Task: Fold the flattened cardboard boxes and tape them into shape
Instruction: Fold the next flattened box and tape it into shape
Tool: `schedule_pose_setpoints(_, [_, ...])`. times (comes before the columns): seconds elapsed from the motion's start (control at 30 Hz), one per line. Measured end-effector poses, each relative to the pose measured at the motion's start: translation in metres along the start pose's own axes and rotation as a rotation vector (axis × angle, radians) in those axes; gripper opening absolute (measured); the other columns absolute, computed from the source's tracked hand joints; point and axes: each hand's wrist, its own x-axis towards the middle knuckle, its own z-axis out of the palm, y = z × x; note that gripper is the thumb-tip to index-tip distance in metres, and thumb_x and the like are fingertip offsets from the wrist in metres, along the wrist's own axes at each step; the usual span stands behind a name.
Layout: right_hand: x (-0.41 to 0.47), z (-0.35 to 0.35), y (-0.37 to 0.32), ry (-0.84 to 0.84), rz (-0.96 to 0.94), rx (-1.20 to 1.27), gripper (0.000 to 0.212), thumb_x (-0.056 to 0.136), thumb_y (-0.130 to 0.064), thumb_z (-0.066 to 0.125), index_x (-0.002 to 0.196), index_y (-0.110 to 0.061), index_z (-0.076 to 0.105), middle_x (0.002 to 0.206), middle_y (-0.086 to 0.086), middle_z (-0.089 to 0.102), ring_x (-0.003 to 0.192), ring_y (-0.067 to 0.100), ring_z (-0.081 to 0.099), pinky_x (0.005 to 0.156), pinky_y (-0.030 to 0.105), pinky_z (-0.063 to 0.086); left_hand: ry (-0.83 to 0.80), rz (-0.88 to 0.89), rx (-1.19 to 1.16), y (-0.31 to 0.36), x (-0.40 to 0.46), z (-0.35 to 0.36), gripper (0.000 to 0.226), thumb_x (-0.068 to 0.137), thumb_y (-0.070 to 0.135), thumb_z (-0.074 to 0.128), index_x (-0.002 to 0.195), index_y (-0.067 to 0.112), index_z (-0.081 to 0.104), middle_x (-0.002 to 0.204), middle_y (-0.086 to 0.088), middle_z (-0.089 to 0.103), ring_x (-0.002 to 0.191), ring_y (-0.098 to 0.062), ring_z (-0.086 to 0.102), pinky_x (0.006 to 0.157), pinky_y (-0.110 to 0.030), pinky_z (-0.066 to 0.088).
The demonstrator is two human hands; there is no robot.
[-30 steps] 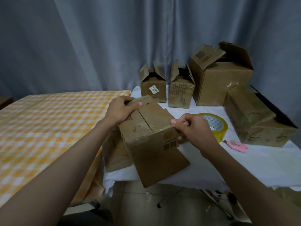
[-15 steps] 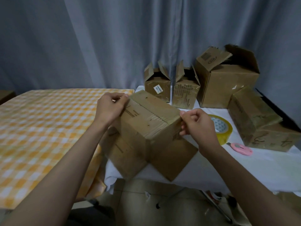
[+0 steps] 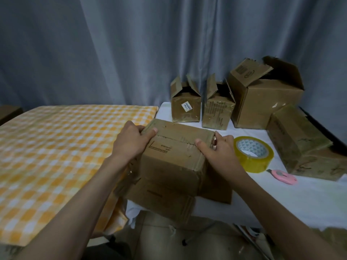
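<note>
Left grip: left hand [image 3: 131,142] curled over far-left top corner of the cardboard box [image 3: 172,166], thumb laid flat on the flap, fingers wrapped past the edge.
Right grip: right hand [image 3: 218,151] clamped on right top edge of same box, thumb pressing down near the centre seam, fingers hooked over the side.
Box location: near edge of the white worktop [image 3: 309,199], partly overhanging it, resting on another brown cardboard piece, top flaps folded shut, seam untaped.
Handling: likely light, hollow; corrugated walls stiff but creased and worn, flaps prone to spring open if released; dry matte surface, not slippery. Best held at top corners with thumbs pinning both flaps at the seam.
Checked cloth surface: yellow-and-white cloth [image 3: 56,156] to the left, beside the worktop.
Big open box: large box [image 3: 262,102] at back right, flaps up.
Tipped box: box lying on its side [image 3: 300,143] far right.
Small boxes: two small open boxes [image 3: 185,106] [image 3: 217,109] behind, near the curtain.
Tape: tape roll [image 3: 252,153] just beside the right hand, within easy reach.
Cutter: pink cutter [image 3: 283,176] near the tape.
Obstruction: nothing between right hand and tape; freeing a hand risks flaps lifting.
</note>
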Motion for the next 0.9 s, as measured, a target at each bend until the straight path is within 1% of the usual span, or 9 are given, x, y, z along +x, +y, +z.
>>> schedule_pose_setpoints(0.07, [-0.002,-0.002,-0.001,0.002,0.008,0.001,0.052,0.087,-0.063,0.056,0.124,-0.027,0.053,0.115,-0.001,0.035,0.118,0.02,0.046,0.097,0.038,0.041,0.004,0.001,-0.056,0.003,-0.002,-0.004,0.036,0.09,0.06,0.057,0.082,0.028,0.072,0.078,0.01,0.055,0.068,-0.002,0.048,0.056,-0.023,0.036])
schedule_pose_setpoints(0.13, [-0.005,-0.004,-0.003,0.066,-0.046,0.046,0.044,0.087,-0.06,0.06,0.116,-0.027,0.059,0.109,-0.003,0.04,0.111,0.018,0.05,0.096,0.037,0.045,0.011,-0.016,-0.134,0.006,-0.004,-0.013,0.036,0.089,0.059,0.059,0.064,0.034,0.064,0.064,0.021,0.055,0.066,0.002,0.052,0.057,-0.019,0.038])
schedule_pose_setpoints(0.2, [-0.008,-0.007,-0.008,0.135,-0.12,0.136,0.038,0.086,-0.055,0.064,0.112,-0.027,0.063,0.103,-0.006,0.043,0.101,0.015,0.054,0.095,0.039,0.049,0.094,0.024,-0.177,0.011,-0.006,-0.027,0.034,0.09,0.059,0.058,0.068,0.035,0.07,0.064,0.024,0.058,0.07,0.001,0.057,0.061,-0.026,0.041])
schedule_pose_setpoints(0.27, [-0.009,-0.012,-0.017,0.181,-0.179,0.231,0.044,0.087,-0.05,0.067,0.124,-0.027,0.06,0.103,-0.007,0.043,0.094,0.011,0.058,0.094,0.037,0.052,0.255,0.123,-0.159,0.016,-0.008,-0.042,0.034,0.091,0.056,0.057,0.085,0.03,0.077,0.074,0.018,0.063,0.074,-0.008,0.058,0.068,-0.028,0.037])
schedule_pose_setpoints(0.4, [-0.01,-0.021,-0.034,0.267,-0.359,0.329,0.064,0.088,-0.034,0.073,0.144,-0.024,0.046,0.109,-0.005,0.044,0.073,-0.007,0.057,0.076,0.005,0.045,0.456,0.295,-0.229,0.026,-0.014,-0.065,0.031,0.092,0.049,0.06,0.1,0.024,0.076,0.092,0.003,0.066,0.08,-0.009,0.053,0.07,-0.018,0.036])
schedule_pose_setpoints(0.53, [-0.011,-0.029,-0.036,0.293,-0.462,0.414,0.07,0.087,-0.026,0.076,0.149,-0.022,0.042,0.116,-0.009,0.042,0.082,-0.007,0.057,0.076,0.01,0.05,0.546,0.371,-0.303,0.037,-0.022,-0.07,0.029,0.094,0.045,0.059,0.111,0.025,0.071,0.101,0.007,0.059,0.084,-0.005,0.053,0.076,-0.024,0.044])
schedule_pose_setpoints(0.7, [-0.012,-0.034,-0.029,0.336,-0.507,0.376,0.065,0.084,-0.018,0.079,0.139,-0.024,0.044,0.128,-0.004,0.05,0.09,0.006,0.06,0.075,0.017,0.052,0.544,0.463,-0.447,0.047,-0.034,-0.063,0.023,0.102,0.038,0.05,0.115,0.025,0.065,0.108,0.012,0.057,0.097,0.001,0.055,0.081,-0.01,0.039])
schedule_pose_setpoints(0.8, [-0.013,-0.032,-0.021,0.276,-0.471,0.362,0.045,0.089,-0.014,0.073,0.124,-0.023,0.045,0.12,0.003,0.057,0.085,0.005,0.066,0.074,0.016,0.052,0.514,0.432,-0.56,0.05,-0.039,-0.056,0.028,0.106,0.039,0.037,0.105,0.027,0.062,0.104,0.01,0.06,0.101,-0.006,0.058,0.087,-0.021,0.044])
schedule_pose_setpoints(0.9, [-0.013,-0.027,-0.013,0.203,-0.35,0.394,0.028,0.094,-0.029,0.067,0.109,-0.016,0.046,0.094,0.0,0.055,0.068,-0.006,0.06,0.062,0.005,0.042,0.49,0.357,-0.565,0.047,-0.043,-0.043,0.039,0.105,0.042,0.037,0.096,0.015,0.065,0.097,0.002,0.061,0.096,-0.014,0.058,0.083,-0.031,0.046])
